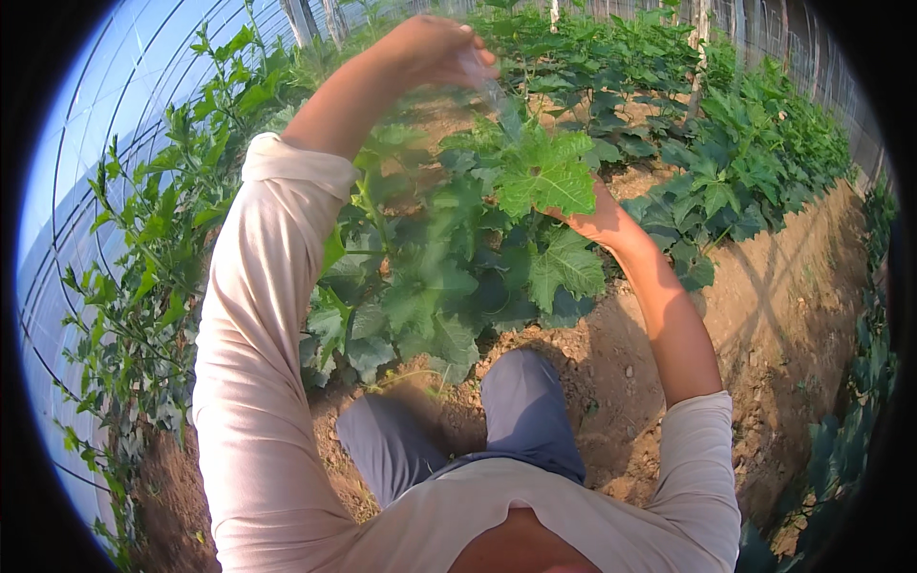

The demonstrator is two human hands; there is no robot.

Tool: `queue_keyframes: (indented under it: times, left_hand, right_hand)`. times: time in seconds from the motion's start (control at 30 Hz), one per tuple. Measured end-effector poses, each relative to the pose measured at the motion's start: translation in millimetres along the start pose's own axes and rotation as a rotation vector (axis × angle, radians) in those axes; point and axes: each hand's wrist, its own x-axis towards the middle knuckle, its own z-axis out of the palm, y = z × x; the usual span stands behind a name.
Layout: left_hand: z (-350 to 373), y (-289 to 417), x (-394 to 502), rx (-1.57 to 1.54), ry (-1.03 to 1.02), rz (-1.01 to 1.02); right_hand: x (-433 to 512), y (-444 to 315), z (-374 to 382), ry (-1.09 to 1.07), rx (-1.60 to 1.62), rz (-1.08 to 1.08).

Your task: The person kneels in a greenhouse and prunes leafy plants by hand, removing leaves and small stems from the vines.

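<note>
My left hand [444, 54], slightly blurred, is raised at the top centre with a clear plastic strip or twine [494, 97] between its fingers. The strip slants down from the hand to the top of a leafy vine plant. Lower and to the right, my right hand [584, 218] reaches in among the foliage, behind a bright green lobed leaf [550, 175]. That leaf covers its fingers, so what they touch or grip is hidden. Larger dark green leaves [430, 286] spread below both hands, in front of my knees.
Tall leafy vines [157, 265] stand on the left beside the curved frame of a greenhouse [79, 143]. More vine rows [738, 150] fill the back and right, among pale posts [698, 64]. Dry brown soil [781, 301] lies to the right and around my knees.
</note>
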Motion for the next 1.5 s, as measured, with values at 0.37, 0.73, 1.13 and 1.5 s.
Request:
queue_keyframes:
  times: [0.37,0.73,1.13,1.5]
  left_hand:
    - [33.1,23.7,-50.7,0.169,-0.180,0.191]
    - [29.5,55.0,22.1,1.505,-0.481,0.336]
    - [3.0,-15.3,-30.9,-0.014,-0.213,0.158]
    - [33.2,-27.7,-55.2,0.456,0.340,0.539]
  right_hand:
    - [61.3,-19.9,3.8,0.416,-0.942,-0.348]
    - [27.3,10.8,66.4,-0.066,-0.655,-0.266]
    - [57.1,9.1,35.3,0.401,-0.440,-0.234]
    - [75.4,35.9,1.3,0.219,-0.650,-0.171]
